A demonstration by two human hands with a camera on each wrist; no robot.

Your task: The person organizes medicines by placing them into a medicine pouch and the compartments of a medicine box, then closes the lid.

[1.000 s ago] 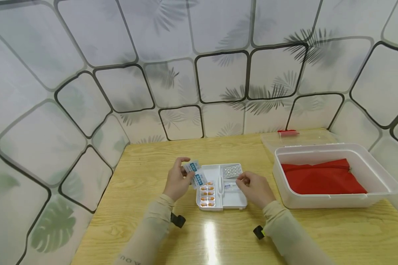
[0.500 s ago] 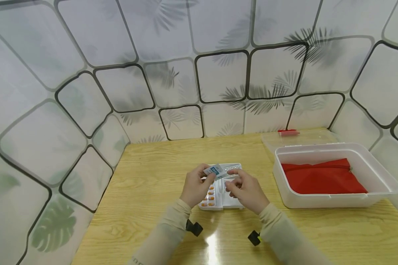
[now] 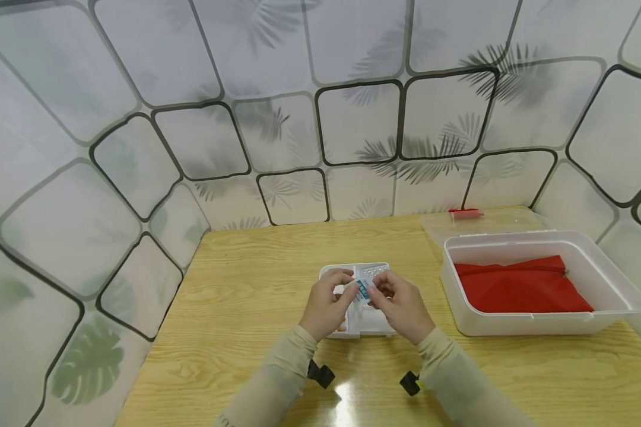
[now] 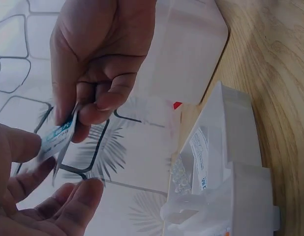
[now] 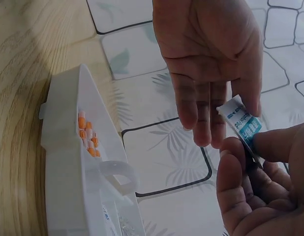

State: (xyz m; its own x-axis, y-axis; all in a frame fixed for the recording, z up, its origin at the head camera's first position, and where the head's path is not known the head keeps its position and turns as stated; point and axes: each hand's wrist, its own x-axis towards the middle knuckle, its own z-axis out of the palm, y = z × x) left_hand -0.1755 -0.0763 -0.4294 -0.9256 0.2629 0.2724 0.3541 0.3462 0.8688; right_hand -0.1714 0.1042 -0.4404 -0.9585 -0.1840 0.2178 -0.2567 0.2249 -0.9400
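Both hands meet over an open white pill case [image 3: 363,332]. Between them is a small white and blue alcohol pad packet [image 3: 362,290], which looks doubled over in the left wrist view. My right hand [image 3: 406,305] pinches it between thumb and curled fingers. At its other end, the left hand [image 3: 326,305] holds the packet with the thumb and a finger; its remaining fingers extend loosely. Orange and white capsules [image 5: 88,135] sit in one side of the case. The other side holds a blister pack of round tablets [image 4: 180,177] and a printed packet [image 4: 199,152].
To the right stands a white plastic box [image 3: 545,325] with a red zipped pouch [image 3: 518,290] inside. Its clear lid [image 3: 491,222] lies behind it, with a red handle [image 3: 466,213]. A patterned curtain [image 3: 299,136] borders the wooden table [image 3: 246,273].
The left hand has moved right with the packets, from the case's left side to its middle. The right hand has come in and taken hold too. The packets now look folded together.
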